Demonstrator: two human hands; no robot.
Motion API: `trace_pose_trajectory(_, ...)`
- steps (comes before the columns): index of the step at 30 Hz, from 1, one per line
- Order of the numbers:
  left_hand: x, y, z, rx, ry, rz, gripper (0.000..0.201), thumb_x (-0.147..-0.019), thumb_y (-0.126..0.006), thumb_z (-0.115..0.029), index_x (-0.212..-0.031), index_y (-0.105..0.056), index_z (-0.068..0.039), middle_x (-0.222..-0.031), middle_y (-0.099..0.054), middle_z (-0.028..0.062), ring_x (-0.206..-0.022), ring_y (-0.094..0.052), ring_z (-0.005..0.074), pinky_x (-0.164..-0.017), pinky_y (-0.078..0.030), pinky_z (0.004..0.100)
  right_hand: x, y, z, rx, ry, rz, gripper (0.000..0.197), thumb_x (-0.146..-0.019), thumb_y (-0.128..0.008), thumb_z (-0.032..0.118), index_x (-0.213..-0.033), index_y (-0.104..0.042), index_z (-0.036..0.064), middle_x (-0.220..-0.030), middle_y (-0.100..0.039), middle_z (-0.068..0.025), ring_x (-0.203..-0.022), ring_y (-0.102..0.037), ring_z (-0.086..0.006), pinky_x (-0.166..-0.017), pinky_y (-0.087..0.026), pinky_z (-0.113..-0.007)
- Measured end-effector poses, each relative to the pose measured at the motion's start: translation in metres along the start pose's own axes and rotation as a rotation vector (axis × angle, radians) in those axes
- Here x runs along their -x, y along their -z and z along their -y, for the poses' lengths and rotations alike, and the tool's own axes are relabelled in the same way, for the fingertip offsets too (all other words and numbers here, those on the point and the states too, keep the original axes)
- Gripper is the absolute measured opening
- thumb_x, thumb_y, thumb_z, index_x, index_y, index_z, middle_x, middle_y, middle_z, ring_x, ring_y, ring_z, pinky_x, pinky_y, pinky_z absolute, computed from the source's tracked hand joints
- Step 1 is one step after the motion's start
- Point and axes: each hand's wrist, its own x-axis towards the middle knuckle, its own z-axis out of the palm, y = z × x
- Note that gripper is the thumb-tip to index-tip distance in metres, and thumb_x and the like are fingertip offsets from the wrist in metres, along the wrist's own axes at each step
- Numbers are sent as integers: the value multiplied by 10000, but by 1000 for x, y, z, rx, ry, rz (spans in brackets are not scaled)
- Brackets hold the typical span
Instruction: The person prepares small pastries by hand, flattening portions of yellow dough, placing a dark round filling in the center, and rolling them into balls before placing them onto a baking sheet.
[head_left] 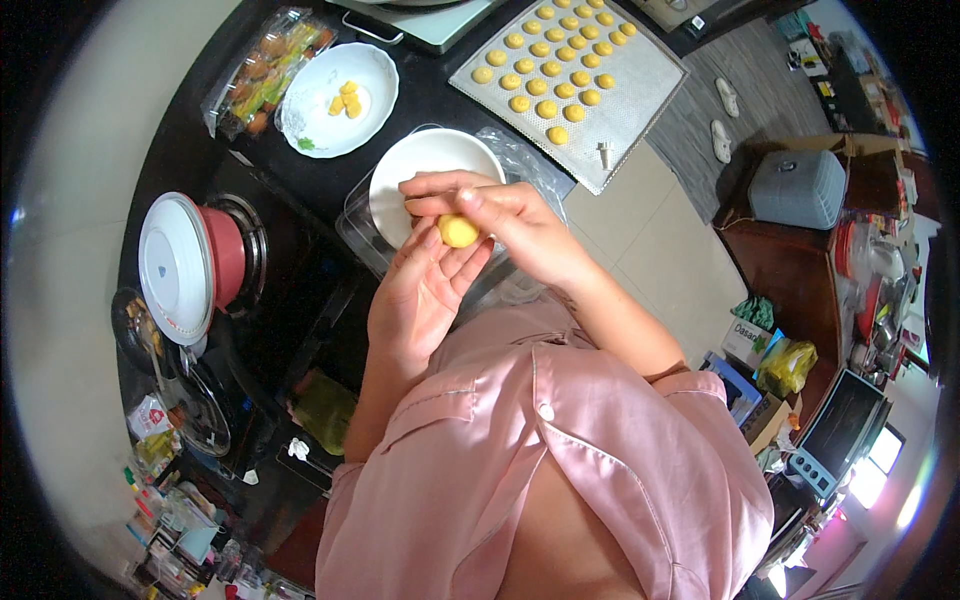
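A smooth yellow dough ball point(458, 231) sits between my two hands in front of my body. My left hand point(415, 305) is cupped palm-up below it, its fingers curled round the ball. From above, my right hand point(510, 222) closes over the ball, thumb against its top and fingers reaching across toward the left fingertips. Just beyond the hands is a white bowl point(430, 152), partly covered by them; its contents are hidden. Several flattened yellow dough rounds point(551, 69) lie in rows on a perforated metal baking tray point(635, 95). A small metal piping nozzle point(605, 155) stands near the tray's corner.
A white scalloped dish point(370, 75) holds several yellow pieces, beside a clear plastic pack point(265, 70). On the stove at left are a red pot point(226, 260) with a white lid and a glass-lidded pan point(200, 410). Clear plastic wrap point(535, 165) lies by the bowl.
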Motion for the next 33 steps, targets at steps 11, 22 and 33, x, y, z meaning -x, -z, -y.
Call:
trace_pose_trajectory(11, -3, -3, -1, 98, -88, -14, 353, -1019, -407, -211, -1334, -467, -65, -1378, -479, 162, -1268, -496, 290, -1085, -389, 394, 8, 9, 14, 635, 337, -75, 483, -793, -732, 277, -1228, -632, 93, -1301, -539, -133, -1274, -446, -331, -1048, -349, -459)
trace_pose_trajectory(22, 0, -18, -1, -26, -99, 25, 448, -1000, -459, -209, -1393, -404, -2, -1386, -452, 146, -1339, -397, 248, -1113, -334, 409, 7, 9, 15, 1000, 467, -26, 438, -729, -763, 335, -1130, -698, 171, -1324, -534, -108, -1309, -410, -375, -1065, -258, -612)
trace_pose_trajectory(33, 3, -21, -8, 40, -42, 54, 512, -1038, -332, -309, -1409, -333, 44, -1419, -401, 194, -1305, -440, 240, -1096, -367, 368, 8, 5, 2, 519, 426, -25, 286, -801, -716, 186, -1078, -736, 117, -1372, -517, -168, -1329, -397, -385, -1070, -283, -541)
